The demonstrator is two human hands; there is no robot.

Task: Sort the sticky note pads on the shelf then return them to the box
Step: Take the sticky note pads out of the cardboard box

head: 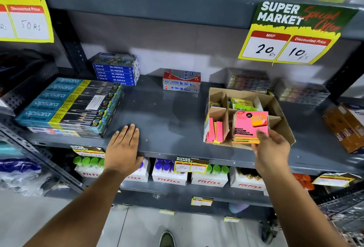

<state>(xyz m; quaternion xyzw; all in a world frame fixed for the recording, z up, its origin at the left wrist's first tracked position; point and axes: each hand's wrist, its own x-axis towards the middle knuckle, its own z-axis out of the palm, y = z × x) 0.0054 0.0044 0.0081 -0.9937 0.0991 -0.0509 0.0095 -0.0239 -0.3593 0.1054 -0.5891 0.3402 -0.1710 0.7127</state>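
Pink sticky note pad, pinched at its lower corner by the right hand, hovers over the cardboard box at right of centre. The left hand lies flat and empty, fingers spread, on the grey shelf. So slight a pinch could let the pad slip, or catch a divider and tip the loose pink notes.

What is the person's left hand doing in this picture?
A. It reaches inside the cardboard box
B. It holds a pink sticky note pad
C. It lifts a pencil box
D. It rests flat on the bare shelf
D: the left hand lies palm down, empty, on the shelf, while the right hand holds the pink pad.
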